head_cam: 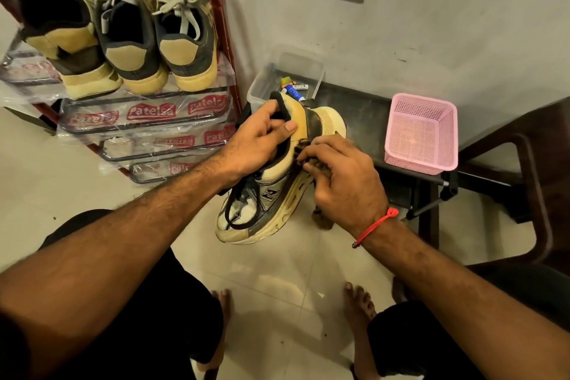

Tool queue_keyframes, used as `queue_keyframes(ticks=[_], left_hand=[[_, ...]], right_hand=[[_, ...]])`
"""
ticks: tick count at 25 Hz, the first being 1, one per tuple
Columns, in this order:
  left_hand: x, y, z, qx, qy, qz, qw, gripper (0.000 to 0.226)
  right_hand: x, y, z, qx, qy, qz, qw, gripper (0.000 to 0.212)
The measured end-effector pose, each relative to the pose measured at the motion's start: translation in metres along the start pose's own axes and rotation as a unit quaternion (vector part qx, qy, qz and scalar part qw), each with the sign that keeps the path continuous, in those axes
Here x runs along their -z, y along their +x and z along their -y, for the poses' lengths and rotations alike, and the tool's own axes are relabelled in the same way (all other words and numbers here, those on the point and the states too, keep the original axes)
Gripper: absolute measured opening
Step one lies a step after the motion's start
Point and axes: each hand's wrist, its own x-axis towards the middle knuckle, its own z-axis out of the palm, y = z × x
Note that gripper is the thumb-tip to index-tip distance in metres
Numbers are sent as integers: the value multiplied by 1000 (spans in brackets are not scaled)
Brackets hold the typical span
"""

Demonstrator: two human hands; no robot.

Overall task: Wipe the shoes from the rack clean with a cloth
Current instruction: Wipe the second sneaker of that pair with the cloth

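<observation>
The person holds a tan and black sneaker in the air above the tiled floor, between their knees, its toe pointing down toward the camera and its heel up. The left hand grips the shoe at the collar, fingers curled into the opening and thumb lying along the heel padding. The right hand is on the shoe's outer side, just to the right of the left hand, its fingers curled round a dark brown cloth and pressing it against the upper near the heel; a tail of the cloth hangs below the wrist. A red thread circles the right wrist.

To the left, three more shoes sit heels outward on the top shelf of a rack wrapped in printed plastic. Behind the hands, a dark bench carries a clear box and a pink basket.
</observation>
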Motion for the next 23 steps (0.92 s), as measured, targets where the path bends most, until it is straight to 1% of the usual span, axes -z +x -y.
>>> queue_keyframes(ticks=[2, 4, 6, 9, 11, 15, 17, 19, 20, 22, 23], left_hand=[[2, -2, -2, -4, 9, 2, 1000, 32], [-5, -5, -4, -2, 9, 33, 999, 31], [-10, -6, -3, 7, 4, 61, 998, 30], [-5, -2, 0, 1, 1, 50, 999, 29], [-3, -4, 1, 4, 7, 39, 999, 30], [-12, -6, 0, -2, 12, 63, 998, 28], [-12, -5, -1, 14, 25, 66, 997, 27], [-11, -6, -5, 14, 66, 61, 996, 27], [-10, -5, -3, -3, 121, 60, 991, 25], [-10, -4, -1, -46, 232, 50, 970, 21], [-12, -4, 1, -55, 244, 32, 968, 20]], right_hand=[[3, 9, -7, -12, -8, -10, 1000, 20], [13, 29, -25, -44, -23, -54, 997, 18], [15, 33, -29, -54, -26, -74, 995, 17], [1, 11, -2, -40, 10, -40, 998, 16], [2, 7, 0, -43, 31, -18, 998, 17], [11, 31, -23, -84, 32, -69, 994, 14], [8, 27, -21, -83, 40, -66, 994, 15], [3, 18, -20, -74, 56, -56, 994, 17], [1, 16, -22, -77, 68, -55, 993, 17], [0, 19, -28, -95, 97, -63, 989, 18], [0, 20, -28, -99, 107, -71, 987, 19]])
